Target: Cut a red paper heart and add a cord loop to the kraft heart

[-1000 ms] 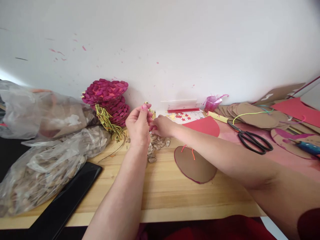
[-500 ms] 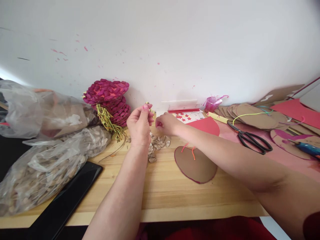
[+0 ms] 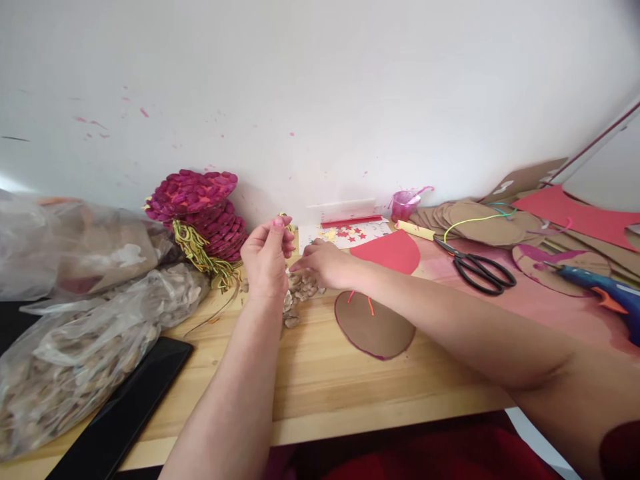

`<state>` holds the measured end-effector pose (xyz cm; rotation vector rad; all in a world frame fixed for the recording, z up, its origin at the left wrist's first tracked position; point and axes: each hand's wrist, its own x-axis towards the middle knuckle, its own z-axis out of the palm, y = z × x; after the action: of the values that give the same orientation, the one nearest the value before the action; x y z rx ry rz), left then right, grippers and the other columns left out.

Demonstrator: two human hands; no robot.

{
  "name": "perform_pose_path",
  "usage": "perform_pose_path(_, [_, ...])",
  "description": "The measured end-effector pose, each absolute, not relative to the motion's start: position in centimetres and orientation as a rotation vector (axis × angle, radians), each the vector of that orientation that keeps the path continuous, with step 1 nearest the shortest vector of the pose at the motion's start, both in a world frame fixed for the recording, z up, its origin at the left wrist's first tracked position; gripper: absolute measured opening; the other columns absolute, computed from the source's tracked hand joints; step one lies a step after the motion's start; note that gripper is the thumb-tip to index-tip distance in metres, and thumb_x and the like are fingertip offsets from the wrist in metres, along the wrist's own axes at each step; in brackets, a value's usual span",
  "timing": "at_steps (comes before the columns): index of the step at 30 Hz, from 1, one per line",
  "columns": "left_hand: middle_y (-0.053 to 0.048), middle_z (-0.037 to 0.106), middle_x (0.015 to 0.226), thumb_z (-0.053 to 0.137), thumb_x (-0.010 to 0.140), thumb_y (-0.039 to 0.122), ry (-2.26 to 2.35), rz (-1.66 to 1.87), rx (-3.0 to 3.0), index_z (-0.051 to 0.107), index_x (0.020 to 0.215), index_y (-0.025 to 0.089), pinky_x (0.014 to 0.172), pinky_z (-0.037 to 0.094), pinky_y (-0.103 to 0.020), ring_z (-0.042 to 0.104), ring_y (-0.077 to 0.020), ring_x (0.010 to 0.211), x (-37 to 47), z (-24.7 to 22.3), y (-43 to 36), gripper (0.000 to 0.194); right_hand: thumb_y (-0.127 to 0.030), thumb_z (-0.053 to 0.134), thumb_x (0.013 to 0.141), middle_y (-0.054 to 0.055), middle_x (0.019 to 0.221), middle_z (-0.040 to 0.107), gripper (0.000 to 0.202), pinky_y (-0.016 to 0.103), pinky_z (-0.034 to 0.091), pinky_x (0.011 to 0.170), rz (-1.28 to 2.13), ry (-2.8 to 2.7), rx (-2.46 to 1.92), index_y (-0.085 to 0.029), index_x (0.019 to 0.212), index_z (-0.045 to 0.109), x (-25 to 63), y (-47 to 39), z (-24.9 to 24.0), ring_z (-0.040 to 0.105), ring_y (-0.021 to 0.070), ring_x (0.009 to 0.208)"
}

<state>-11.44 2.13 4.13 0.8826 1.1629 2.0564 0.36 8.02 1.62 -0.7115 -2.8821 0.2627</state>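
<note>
My left hand (image 3: 267, 257) is raised over the table with thumb and fingers pinched together; what they hold, if anything, is too small to make out. Just to its right, my right hand (image 3: 327, 265) reaches down with bent fingers at a pile of small brown shell-like pieces (image 3: 305, 285). Whether its fingertips grip a piece is not clear. Nearer the front lies a round brown cardboard disc (image 3: 375, 327) with a purple edge and orange cord ends. Behind my right forearm is a red paper piece (image 3: 387, 252), beside a white sheet with red and yellow stars (image 3: 345, 233).
Left: stacked magenta discs (image 3: 195, 207) with yellow cords, plastic bags of pieces (image 3: 95, 347), a black flat object (image 3: 125, 407). Right: black-handled scissors (image 3: 480, 270), blue glue gun (image 3: 595, 280), brown discs (image 3: 485, 223), red paper (image 3: 575, 210). A pink-stained cup (image 3: 403, 205) stands by the wall.
The view has shifted a little to the right. My right hand has moved down and left to the pile, and its fingers have extended. My left hand keeps its pinch.
</note>
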Motion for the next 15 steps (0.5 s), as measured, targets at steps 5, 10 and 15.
perform_pose_path(5, [0.001,0.061,0.062,0.079,0.07,0.038,1.167,2.052,0.865,0.073,0.075,0.014,0.043,0.033,-0.017,0.046,-0.0048,0.048,-11.5,4.1,2.2,0.025,-0.016,0.057,0.089,0.012,0.109,0.065,0.037,0.037,0.033,0.08,0.111,-2.964,-0.825,-0.032,0.119,0.073,-0.4,7.7,1.8,0.047,0.0303,0.107])
perform_pose_path(10, [0.001,0.061,0.062,0.077,0.073,0.038,1.149,1.985,0.888,0.073,0.076,0.015,0.044,0.033,-0.017,0.046,-0.0045,0.049,-10.8,3.8,2.0,0.024,-0.017,0.054,0.091,0.011,0.1,0.068,0.026,0.037,0.032,0.08,0.074,-2.741,-0.942,-0.023,0.101,0.078,2.4,8.6,2.3,0.051,0.0289,0.102])
perform_pose_path(15, [0.002,0.059,0.06,0.081,0.069,0.039,1.0,1.581,0.819,0.074,0.083,0.014,0.043,0.033,-0.016,0.048,-0.0039,0.046,-9.5,3.4,1.5,0.029,-0.035,0.06,0.09,0.006,0.078,0.069,0.025,0.03,0.038,0.071,0.361,-2.41,-1.114,-0.016,0.079,0.072,6.6,8.6,2.9,0.059,0.019,0.078])
